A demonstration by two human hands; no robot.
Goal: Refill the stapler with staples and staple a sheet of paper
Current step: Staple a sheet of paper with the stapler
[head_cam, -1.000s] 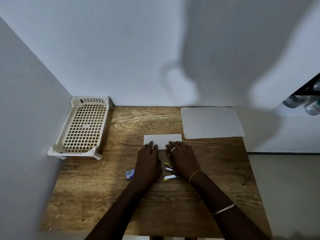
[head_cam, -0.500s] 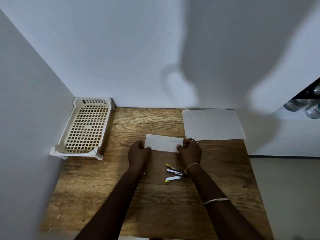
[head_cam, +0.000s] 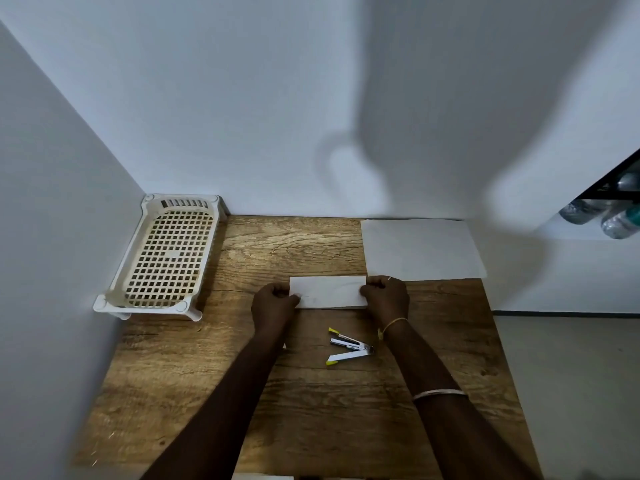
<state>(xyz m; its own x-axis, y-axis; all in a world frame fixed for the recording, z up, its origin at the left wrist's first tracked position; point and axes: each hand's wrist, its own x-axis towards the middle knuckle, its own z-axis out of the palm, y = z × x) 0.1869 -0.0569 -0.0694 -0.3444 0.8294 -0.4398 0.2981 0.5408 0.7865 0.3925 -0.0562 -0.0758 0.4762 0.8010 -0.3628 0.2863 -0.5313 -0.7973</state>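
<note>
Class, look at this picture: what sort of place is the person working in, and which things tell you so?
Probably a small desk nook at home or in an office: a wooden table in a wall corner, a stapler, paper sheets and a plastic tray.

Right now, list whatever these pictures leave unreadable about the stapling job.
1. Head view: the white-and-yellow stapler lies open on the wooden table, but it is too small to tell whether staples are loaded.
2. The folded white paper strip: its ends are covered by the left hand and right hand; any staple in it is too small to see.
3. A white object is cut off by the bottom edge.
</note>
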